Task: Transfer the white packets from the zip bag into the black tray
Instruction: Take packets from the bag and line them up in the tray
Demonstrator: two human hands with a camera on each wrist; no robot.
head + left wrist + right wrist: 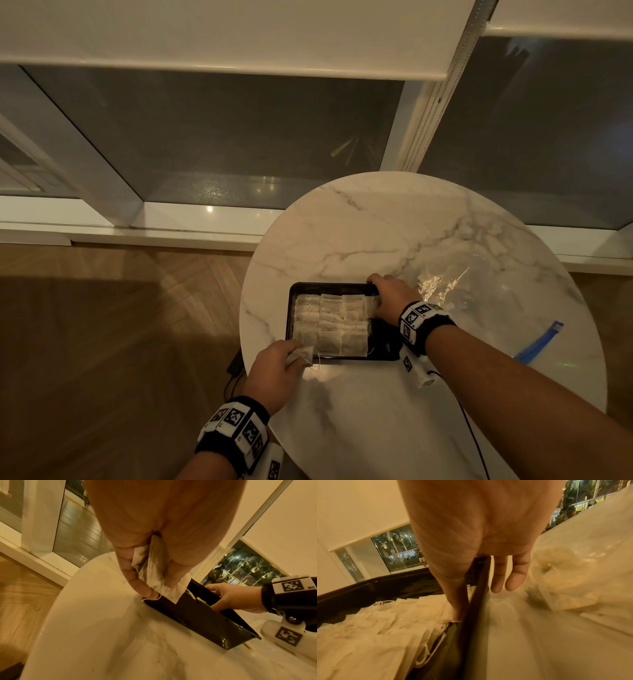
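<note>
Left hand (274, 368) pinches spare white packets (152, 572) just outside the black tray (383, 356). Packets in rows (330, 323) nearly fill it. Right hand (388, 298) grips the tray's far right corner; beyond it lies the zip bag (479, 294), seemingly emptied. Surface: round marble table (376, 222) by dark windows (222, 137).

Round white marble table (394, 222) w/ grey veins sitting by big windows (222, 137), dark glass catching small light reflections. Cream roller blind (205, 31) hanging partway down, bead chain (442, 89) dangling at its edge. Wood floor (102, 325) in herringbone lying in warm dim light, white sill (137, 229) running along the wall
</note>
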